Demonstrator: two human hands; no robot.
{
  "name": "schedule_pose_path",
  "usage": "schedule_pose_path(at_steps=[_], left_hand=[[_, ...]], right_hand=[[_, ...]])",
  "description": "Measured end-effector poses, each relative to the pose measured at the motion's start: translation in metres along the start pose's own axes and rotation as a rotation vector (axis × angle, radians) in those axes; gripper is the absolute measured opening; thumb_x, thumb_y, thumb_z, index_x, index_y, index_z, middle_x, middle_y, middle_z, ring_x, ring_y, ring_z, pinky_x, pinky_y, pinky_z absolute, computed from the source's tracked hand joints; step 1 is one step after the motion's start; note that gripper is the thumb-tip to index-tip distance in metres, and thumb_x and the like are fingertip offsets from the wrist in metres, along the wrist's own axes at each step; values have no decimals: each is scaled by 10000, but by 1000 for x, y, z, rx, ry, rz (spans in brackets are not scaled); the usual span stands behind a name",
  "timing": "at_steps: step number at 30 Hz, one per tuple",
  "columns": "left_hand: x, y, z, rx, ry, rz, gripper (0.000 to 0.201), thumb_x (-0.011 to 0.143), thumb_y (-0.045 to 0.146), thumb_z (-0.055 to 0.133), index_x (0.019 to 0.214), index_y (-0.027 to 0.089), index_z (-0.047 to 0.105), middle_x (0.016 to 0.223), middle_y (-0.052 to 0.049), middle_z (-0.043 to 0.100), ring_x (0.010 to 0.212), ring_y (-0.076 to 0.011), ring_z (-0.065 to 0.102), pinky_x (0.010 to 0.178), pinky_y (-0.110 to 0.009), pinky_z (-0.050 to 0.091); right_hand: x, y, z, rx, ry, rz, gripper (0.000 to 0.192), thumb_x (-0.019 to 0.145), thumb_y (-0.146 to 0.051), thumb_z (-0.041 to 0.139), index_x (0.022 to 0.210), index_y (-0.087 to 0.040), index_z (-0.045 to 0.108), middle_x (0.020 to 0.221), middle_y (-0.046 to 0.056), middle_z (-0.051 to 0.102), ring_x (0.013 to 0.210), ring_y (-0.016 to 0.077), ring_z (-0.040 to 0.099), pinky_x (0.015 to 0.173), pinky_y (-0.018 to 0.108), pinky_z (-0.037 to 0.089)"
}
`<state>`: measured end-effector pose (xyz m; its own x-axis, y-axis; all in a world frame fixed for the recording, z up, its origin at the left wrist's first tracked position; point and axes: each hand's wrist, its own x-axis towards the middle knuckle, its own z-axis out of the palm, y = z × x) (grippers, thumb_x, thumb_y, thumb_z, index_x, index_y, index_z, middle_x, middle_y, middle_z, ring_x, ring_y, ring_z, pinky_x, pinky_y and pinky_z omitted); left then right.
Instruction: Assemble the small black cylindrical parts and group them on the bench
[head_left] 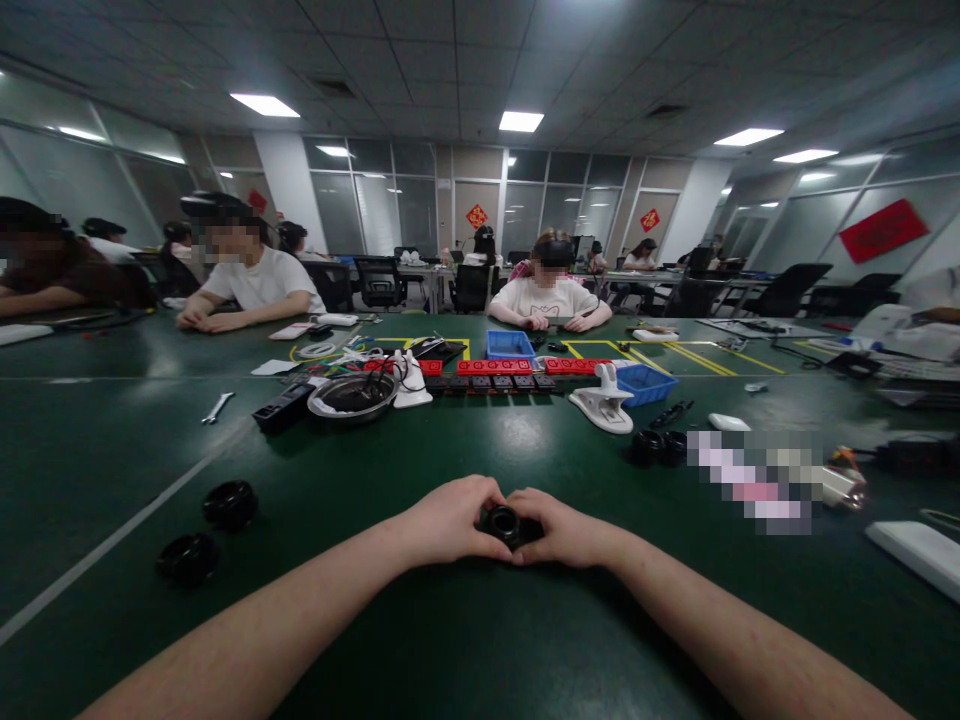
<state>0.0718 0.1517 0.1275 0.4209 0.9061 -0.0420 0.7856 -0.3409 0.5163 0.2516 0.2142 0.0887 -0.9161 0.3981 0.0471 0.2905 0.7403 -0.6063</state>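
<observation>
Both hands meet at the middle of the green table, their fingertips close together. Between them is a black round part with a ring-shaped opening, its exact kind unclear. My left hand is closed around its left side, thumb in front. From the other side my right hand curls in, fingers bent and thumb touching near the left thumb. Something dark fills the space inside the right hand's curl; whether it belongs to the same part I cannot tell. Similar black round parts lie to the left, two in all.
Two more black round parts sit at right, near a white clip base. Further back are a metal bowl, red socket strips, blue trays and a wrench. Several people sit around, one person opposite.
</observation>
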Motion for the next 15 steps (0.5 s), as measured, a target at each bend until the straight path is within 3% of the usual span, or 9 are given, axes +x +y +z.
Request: schedule_pose_path(at_steps=[5, 8, 11, 15], left_hand=[[0, 4, 1, 2, 14, -21, 406, 578, 466, 620, 868, 199, 522, 857, -7, 521, 783, -172, 497, 590, -226, 364], [-1, 8, 7, 20, 77, -102, 446, 537, 502, 635, 842, 198, 521, 854, -11, 526, 773, -180, 503, 586, -238, 368], [-1, 11, 16, 74, 179, -206, 426, 546, 481, 637, 833, 192, 513, 838, -18, 530, 762, -189, 509, 590, -256, 370], [-1, 14, 21, 103, 241, -235, 376, 596, 455, 608, 841, 190, 504, 838, -23, 532, 779, -198, 508, 613, -271, 371]], right_hand=[[1, 3, 3, -1, 47, 17, 316, 612, -340, 659, 859, -167, 564, 846, 9, 530, 808, 167, 461, 705, 262, 353], [3, 3, 11, -49, 127, 136, 350, 545, -392, 687, 755, -156, 536, 747, -6, 514, 704, 146, 464, 581, 223, 339], [5, -2, 20, -203, 241, 276, 401, 515, -475, 668, 688, -160, 490, 688, -7, 497, 622, 134, 442, 508, 219, 290], [5, -11, 29, -437, 327, 337, 399, 588, -534, 583, 693, -162, 485, 691, 22, 513, 656, 167, 452, 571, 269, 296]])
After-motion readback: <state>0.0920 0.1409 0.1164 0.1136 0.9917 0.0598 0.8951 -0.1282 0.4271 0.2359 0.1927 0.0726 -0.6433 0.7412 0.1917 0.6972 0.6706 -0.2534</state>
